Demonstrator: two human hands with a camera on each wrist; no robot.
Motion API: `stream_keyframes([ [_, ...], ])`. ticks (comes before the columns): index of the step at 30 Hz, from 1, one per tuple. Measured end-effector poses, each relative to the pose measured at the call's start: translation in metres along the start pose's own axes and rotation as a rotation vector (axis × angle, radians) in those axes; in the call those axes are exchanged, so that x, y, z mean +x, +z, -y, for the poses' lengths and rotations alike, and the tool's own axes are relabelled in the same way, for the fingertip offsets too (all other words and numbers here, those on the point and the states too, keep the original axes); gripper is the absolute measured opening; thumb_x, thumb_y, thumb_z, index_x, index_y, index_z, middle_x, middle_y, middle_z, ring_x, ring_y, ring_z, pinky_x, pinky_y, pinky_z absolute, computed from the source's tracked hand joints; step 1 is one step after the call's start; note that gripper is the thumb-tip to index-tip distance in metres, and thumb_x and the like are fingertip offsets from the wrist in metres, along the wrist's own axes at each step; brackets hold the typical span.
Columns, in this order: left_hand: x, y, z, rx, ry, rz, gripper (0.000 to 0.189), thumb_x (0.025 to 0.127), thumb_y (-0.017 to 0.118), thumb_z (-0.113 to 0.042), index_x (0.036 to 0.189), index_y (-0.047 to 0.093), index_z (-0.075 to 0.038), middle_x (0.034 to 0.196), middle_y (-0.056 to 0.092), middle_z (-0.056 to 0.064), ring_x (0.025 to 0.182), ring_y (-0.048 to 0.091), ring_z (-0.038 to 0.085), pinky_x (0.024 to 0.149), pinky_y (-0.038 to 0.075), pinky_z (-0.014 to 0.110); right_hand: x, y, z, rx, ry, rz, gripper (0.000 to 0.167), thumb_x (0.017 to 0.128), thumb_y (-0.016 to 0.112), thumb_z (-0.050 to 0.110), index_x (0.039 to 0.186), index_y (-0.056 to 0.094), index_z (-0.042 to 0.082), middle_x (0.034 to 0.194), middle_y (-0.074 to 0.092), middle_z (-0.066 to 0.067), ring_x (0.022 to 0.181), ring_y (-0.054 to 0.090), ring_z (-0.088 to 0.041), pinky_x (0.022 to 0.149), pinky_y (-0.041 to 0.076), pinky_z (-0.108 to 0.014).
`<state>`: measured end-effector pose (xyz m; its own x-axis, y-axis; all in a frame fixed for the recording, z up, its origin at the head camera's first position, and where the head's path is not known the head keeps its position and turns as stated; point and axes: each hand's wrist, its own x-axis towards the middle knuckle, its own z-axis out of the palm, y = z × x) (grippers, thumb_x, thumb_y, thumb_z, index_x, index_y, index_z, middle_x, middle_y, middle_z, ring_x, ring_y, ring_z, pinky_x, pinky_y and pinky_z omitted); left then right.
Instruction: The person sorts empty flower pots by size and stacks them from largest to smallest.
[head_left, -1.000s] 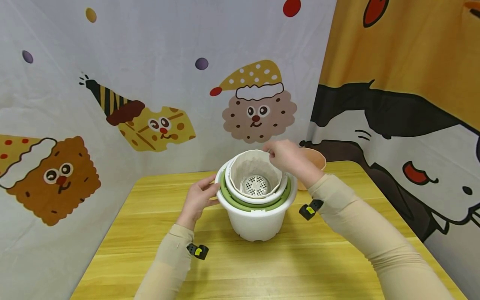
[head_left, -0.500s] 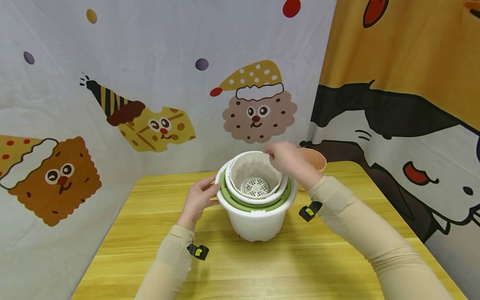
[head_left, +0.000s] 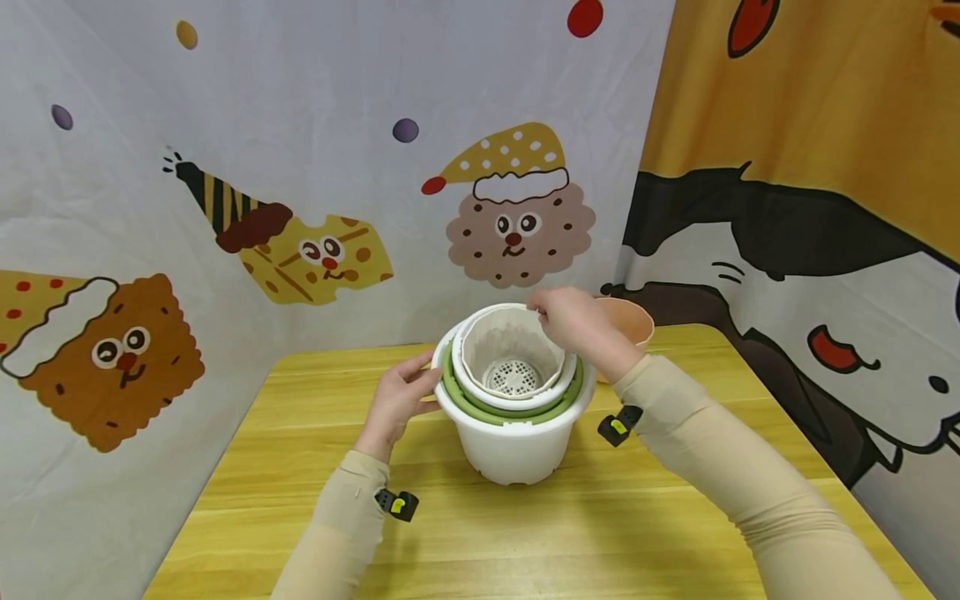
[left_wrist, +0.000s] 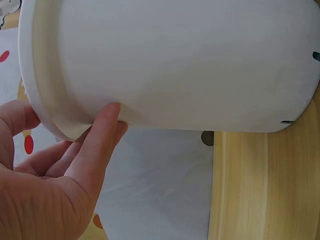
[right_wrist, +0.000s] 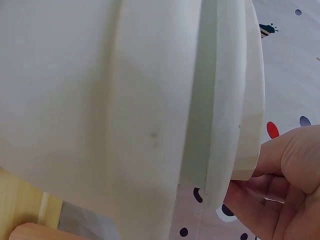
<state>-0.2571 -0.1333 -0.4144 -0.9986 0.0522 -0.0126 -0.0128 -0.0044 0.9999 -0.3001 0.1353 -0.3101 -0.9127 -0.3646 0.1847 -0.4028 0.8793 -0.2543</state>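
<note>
Several flower pots stand nested upright on the table. Outermost is a large white pot [head_left: 513, 450]; inside it show a green pot [head_left: 480, 412], a smaller white pot [head_left: 517, 404], and an innermost off-white pot [head_left: 512, 335] with a perforated base. My left hand [head_left: 393, 404] grips the large pot's rim at its left; in the left wrist view, the thumb lies at the rim and fingers touch the outer wall [left_wrist: 175, 60]. At the far right of the stack, my right hand [head_left: 573, 321] pinches the innermost pot's rim, which stands out beyond the others in the right wrist view.
An orange pot [head_left: 633, 321] stands behind the stack at the right, partly hidden by my right forearm. Everything rests on a wooden table [head_left: 480, 550]. Printed cloth [head_left: 337, 83] hangs close behind the table and along its right side.
My right hand and the innermost pot have sunk very slightly. My left hand keeps its grip on the large white pot, which has not visibly moved.
</note>
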Motion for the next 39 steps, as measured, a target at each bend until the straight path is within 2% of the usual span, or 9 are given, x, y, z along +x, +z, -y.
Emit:
stream_keyframes([
  [9, -0.0009, 0.0008, -0.0009, 0.000, -0.009, -0.006, 0.045, 0.096, 0.064, -0.010, 0.139, 0.056, -0.003, 0.120, 0.064, 0.023, 0.092, 0.068, 0.022, 0.075, 0.062, 0.041, -0.0002, 0.0007, 0.0001, -0.041, 0.004, 0.011, 0.022, 0.095, 0.061, 0.004, 0.115, 0.071, 0.005, 0.108, 0.069, -0.012, 0.098, 0.064, -0.029, 0.085, 0.056, -0.044],
  [21, -0.0004, 0.0007, 0.0001, -0.002, -0.004, -0.002, 0.045, 0.096, 0.064, -0.010, 0.139, 0.056, -0.003, 0.120, 0.064, 0.023, 0.092, 0.068, 0.022, 0.075, 0.062, 0.040, 0.0004, 0.0015, 0.0001, -0.071, 0.027, 0.027, 0.022, 0.096, 0.061, 0.005, 0.116, 0.071, 0.007, 0.105, 0.067, -0.010, 0.094, 0.063, -0.027, 0.081, 0.056, -0.042],
  [27, -0.0011, 0.0002, -0.0005, -0.011, -0.002, 0.001, 0.044, 0.096, 0.063, -0.009, 0.139, 0.056, -0.003, 0.119, 0.064, 0.022, 0.090, 0.068, 0.021, 0.075, 0.062, 0.041, 0.0000, 0.0015, 0.0005, -0.079, 0.020, 0.028, 0.026, 0.096, 0.062, 0.005, 0.120, 0.071, 0.009, 0.110, 0.067, -0.011, 0.099, 0.063, -0.028, 0.083, 0.056, -0.042],
  [39, -0.0012, 0.0008, -0.0008, -0.006, -0.011, -0.005, 0.044, 0.096, 0.063, -0.010, 0.139, 0.056, -0.003, 0.119, 0.064, 0.022, 0.092, 0.068, 0.022, 0.075, 0.062, 0.041, -0.0071, 0.0006, -0.0011, -0.021, 0.016, 0.001, 0.024, 0.094, 0.063, 0.006, 0.117, 0.071, 0.008, 0.105, 0.066, -0.010, 0.094, 0.062, -0.027, 0.077, 0.056, -0.042],
])
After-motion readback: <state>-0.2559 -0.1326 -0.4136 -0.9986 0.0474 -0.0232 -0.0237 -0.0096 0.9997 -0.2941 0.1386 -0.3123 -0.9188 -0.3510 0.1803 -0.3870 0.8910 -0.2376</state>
